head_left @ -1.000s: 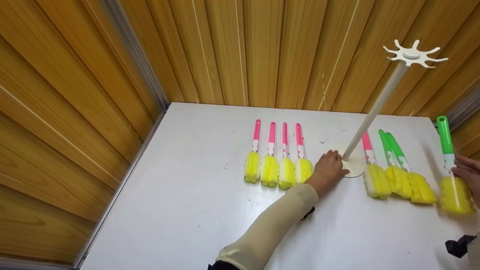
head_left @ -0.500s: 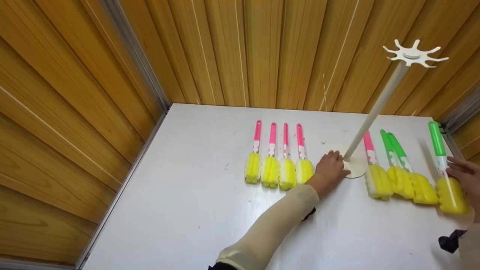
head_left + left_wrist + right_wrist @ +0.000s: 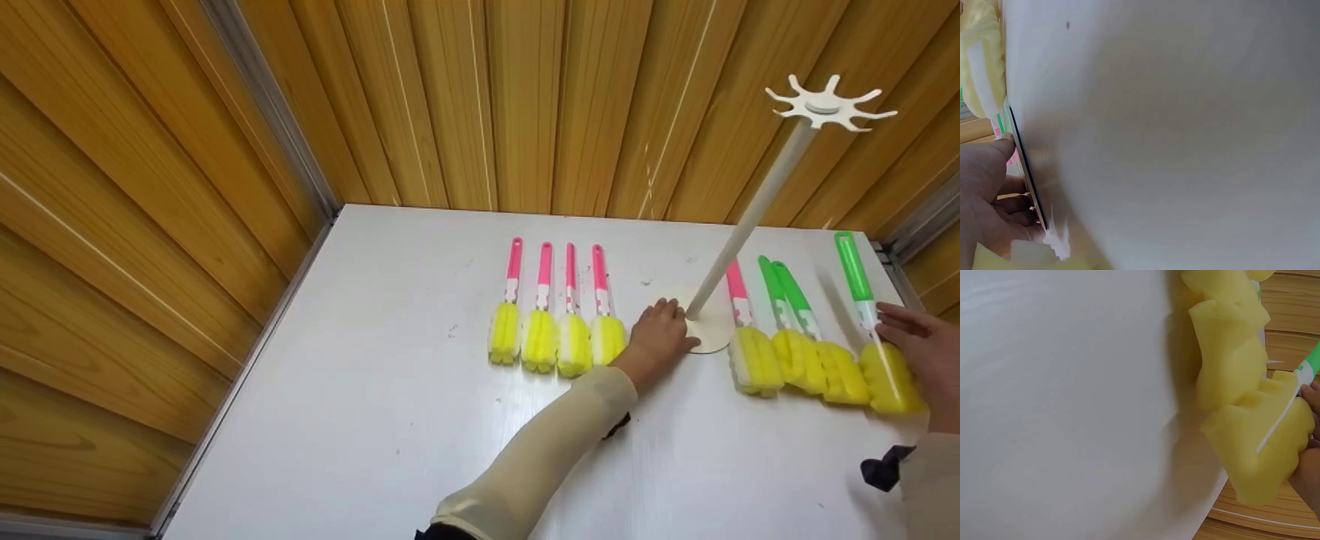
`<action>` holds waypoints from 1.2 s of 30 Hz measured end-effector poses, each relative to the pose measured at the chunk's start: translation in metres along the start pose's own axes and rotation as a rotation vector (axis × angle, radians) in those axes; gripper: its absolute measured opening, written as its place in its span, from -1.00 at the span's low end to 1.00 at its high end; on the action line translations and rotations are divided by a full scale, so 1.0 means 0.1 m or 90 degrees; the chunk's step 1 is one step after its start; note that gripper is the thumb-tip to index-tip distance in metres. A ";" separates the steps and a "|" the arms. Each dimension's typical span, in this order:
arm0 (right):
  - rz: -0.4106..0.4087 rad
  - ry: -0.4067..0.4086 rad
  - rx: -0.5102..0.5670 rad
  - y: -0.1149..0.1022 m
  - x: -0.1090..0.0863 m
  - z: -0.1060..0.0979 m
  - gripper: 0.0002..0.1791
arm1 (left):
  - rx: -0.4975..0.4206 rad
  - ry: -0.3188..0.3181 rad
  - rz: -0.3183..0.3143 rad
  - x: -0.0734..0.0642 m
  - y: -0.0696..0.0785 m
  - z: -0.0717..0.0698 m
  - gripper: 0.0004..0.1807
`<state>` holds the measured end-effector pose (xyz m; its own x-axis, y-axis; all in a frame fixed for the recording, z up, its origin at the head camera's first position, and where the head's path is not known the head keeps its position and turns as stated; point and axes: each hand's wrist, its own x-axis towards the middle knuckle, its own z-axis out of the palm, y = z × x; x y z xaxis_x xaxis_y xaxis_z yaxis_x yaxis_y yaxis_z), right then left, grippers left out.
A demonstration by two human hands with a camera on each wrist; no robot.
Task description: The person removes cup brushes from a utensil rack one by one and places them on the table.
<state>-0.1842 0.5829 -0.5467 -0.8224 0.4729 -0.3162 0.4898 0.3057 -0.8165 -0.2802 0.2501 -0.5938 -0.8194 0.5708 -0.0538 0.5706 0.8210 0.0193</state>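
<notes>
My left hand [image 3: 660, 341] rests on the round white base [image 3: 711, 330] of a tall stand, fingers beside the pole and thumb at the near edge. In the left wrist view, that hand [image 3: 985, 185] touches the rim of the base. My right hand [image 3: 930, 352] pinches the white neck of a green-handled sponge brush [image 3: 892, 382]. Its yellow head appears beside another green-handled brush [image 3: 844, 375] in the head view. The right wrist view shows the held brush [image 3: 1258, 439] tilted, its handle partly cut off.
Several pink-handled sponge brushes [image 3: 540, 341] lie in a row left of my left hand. Right of the base lie one more pink-handled brush [image 3: 756, 360] and another green-handled one [image 3: 799, 360]. A star-shaped rack with hooks [image 3: 825, 109] tops the pole [image 3: 757, 202]. Wooden-slat walls [image 3: 525, 105] border the white table [image 3: 337, 375].
My right hand has moved left with the green-handled sponge brush, bringing it up beside the other green-handled ones. My left hand stays on the stand's base.
</notes>
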 end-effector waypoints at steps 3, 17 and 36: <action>-0.025 0.011 -0.032 0.01 0.01 0.05 -0.34 | -0.007 -0.014 -0.007 0.01 0.00 -0.01 -0.28; -0.082 0.059 -0.141 0.02 0.07 0.28 -0.49 | 0.005 -0.015 0.004 0.02 0.00 0.00 -0.27; -0.036 0.032 -0.381 -0.25 0.00 0.50 -0.36 | 0.010 0.006 0.010 0.01 -0.03 0.01 -0.28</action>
<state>-0.2115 0.5341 -0.5502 -0.8440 0.4769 -0.2454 0.5361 0.7362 -0.4131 -0.2824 0.2482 -0.5953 -0.8110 0.5835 -0.0440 0.5838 0.8119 0.0050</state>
